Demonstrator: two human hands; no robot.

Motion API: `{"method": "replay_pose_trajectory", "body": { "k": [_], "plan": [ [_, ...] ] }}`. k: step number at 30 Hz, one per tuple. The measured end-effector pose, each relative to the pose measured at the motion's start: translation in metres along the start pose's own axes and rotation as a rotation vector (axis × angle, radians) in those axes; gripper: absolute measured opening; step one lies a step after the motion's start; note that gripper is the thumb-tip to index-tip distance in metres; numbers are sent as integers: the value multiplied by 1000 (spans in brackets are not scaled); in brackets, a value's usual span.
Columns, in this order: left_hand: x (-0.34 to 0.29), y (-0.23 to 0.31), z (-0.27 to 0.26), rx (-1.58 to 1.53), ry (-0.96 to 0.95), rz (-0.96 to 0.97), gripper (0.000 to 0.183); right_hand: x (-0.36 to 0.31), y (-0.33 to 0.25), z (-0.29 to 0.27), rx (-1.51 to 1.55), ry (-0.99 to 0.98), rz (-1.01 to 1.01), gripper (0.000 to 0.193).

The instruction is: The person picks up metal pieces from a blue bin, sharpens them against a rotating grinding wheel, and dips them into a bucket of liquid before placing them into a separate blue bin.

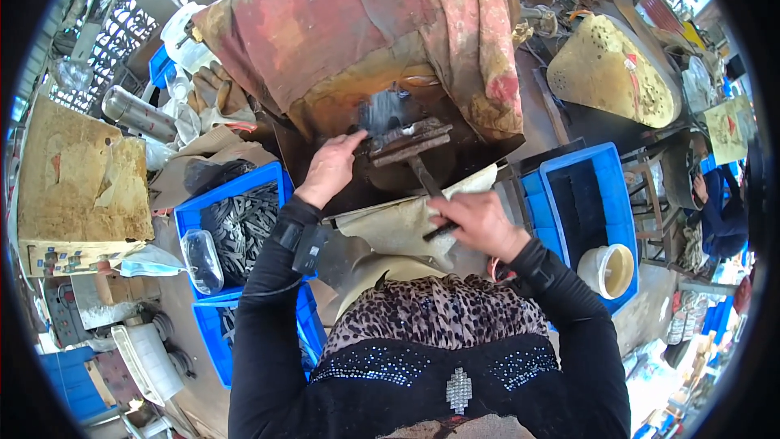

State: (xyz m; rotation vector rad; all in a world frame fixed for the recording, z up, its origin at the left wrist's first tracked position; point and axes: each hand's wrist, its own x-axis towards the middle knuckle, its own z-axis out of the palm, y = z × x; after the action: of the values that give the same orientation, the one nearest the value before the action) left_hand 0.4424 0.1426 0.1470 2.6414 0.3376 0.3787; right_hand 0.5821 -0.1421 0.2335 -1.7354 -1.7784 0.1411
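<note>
Head view: right hand (479, 224) gripped a dark tool handle (428, 181); left hand (329, 169), fingers extended, touched the clamp (406, 142); blue crate (236, 224) of metal strips sat left.

A cluttered workshop: blue crates (280, 179) of metal parts (244, 224), stained cloth-covered machine (366, 25)

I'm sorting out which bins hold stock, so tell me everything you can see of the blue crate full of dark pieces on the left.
The blue crate is a rectangular plastic bin with a thick rim, sitting to the person's left beside the left forearm. It is heaped with dark grey flat metal strips lying in loose rows. A clear plastic container rests tilted on its near corner. A second blue crate stands just below it. No hand touches it.
</note>
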Motion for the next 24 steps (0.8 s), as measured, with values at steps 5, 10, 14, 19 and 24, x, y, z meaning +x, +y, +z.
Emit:
{"method": "replay_pose_trajectory", "body": {
  "k": [5, 10, 14, 19, 24],
  "plan": [
    [-38, 13, -59, -119, 391, -178, 39, 93, 22, -8, 4, 376, -28, 24],
    [-153, -18, -89, -42, 621, -390, 29, 182, 54, 0, -65, 338, 187, 28],
    [-259, -35, -80, -152, 735, -675, 22, 228, 84, 0, -78, 283, 288, 36],
    [-363, -27, -59, -344, 995, -966, 21, 258, 107, 8, -89, 220, 338, 37],
    [-418, -6, -36, -223, 1037, -1230, 21, 273, 125, 15, -140, 199, 287, 41]
  ]
}}
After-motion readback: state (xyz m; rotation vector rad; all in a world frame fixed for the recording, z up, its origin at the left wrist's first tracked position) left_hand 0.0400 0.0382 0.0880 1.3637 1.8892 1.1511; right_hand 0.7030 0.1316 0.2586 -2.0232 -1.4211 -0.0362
